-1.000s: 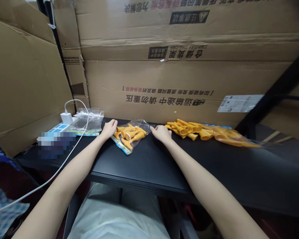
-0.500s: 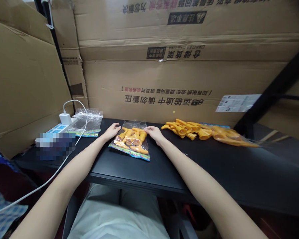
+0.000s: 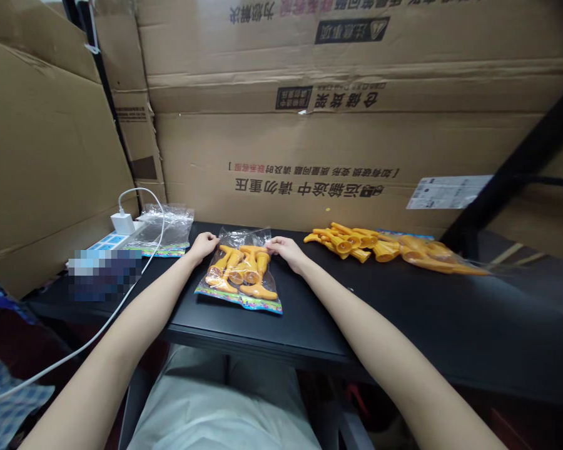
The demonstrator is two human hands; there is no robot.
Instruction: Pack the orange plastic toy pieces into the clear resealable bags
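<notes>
Your left hand [image 3: 202, 245] pinches the top left corner of a clear plastic bag of orange toy pieces [image 3: 239, 272], and your right hand [image 3: 285, 251] pinches its top right corner, fingers closed on the film. The bag lies flat on the black surface [image 3: 403, 312], close to the near edge, mouth toward the cardboard boxes [image 3: 338, 125], its colourful printed strip toward you.

The risks, as I judge them: the film looks thin and slick, so an uneven pull from either hand could let a corner slip free or tear the mouth. If the mouth is open, tilting it downward would spill the pieces. Sliding it nearer could send it off the edge into your lap.

To the right lie loose orange pieces [image 3: 351, 240]; to the left, empty clear bags [image 3: 166, 225] beside a power strip [image 3: 110, 242] with a white charger [image 3: 123, 223].
</notes>
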